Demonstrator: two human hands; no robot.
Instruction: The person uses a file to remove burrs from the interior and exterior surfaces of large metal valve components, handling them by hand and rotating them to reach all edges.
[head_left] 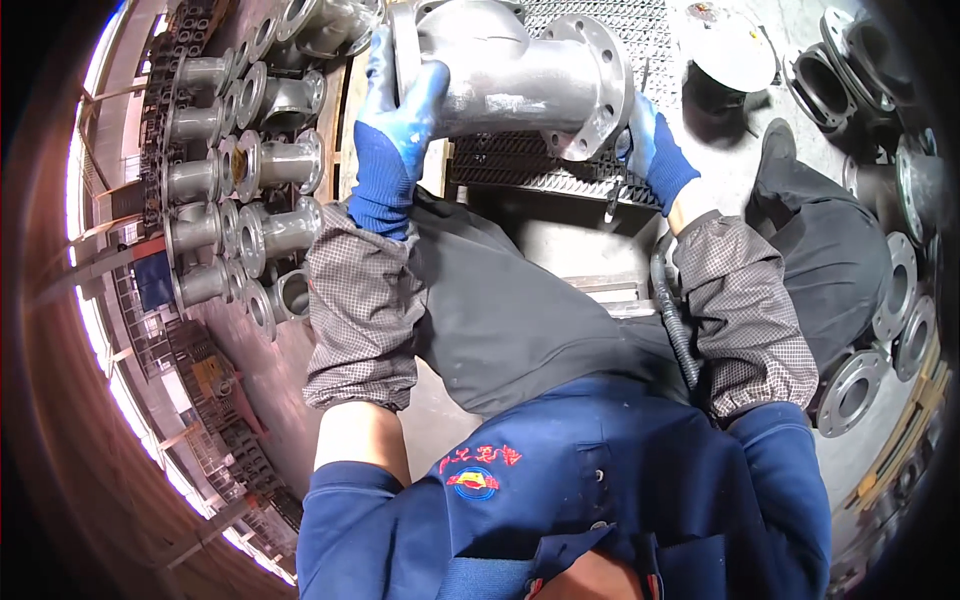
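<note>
A grey cast-metal valve body [510,88], with a round flange at each end, lies sideways at the top of the head view over a metal grate [590,178]. My left hand [400,110], in a blue glove, grips the flange at its left end, thumb on the near side and fingers along the outer side. At the right end, my right hand [655,150], gloved too, is closed at the rim of the bolt-holed flange [590,88]; its fingertips are partly hidden behind that rim. A thin dark rod-like tool [612,200] hangs beside this hand at the grate's edge.
Rows of similar grey flanged castings [285,160] stand to the left. More flanged castings [850,390] lie along the right side. A round white-topped stool [730,50] stands beyond my right hand. A dark ribbed hose [672,315] runs beside my right forearm.
</note>
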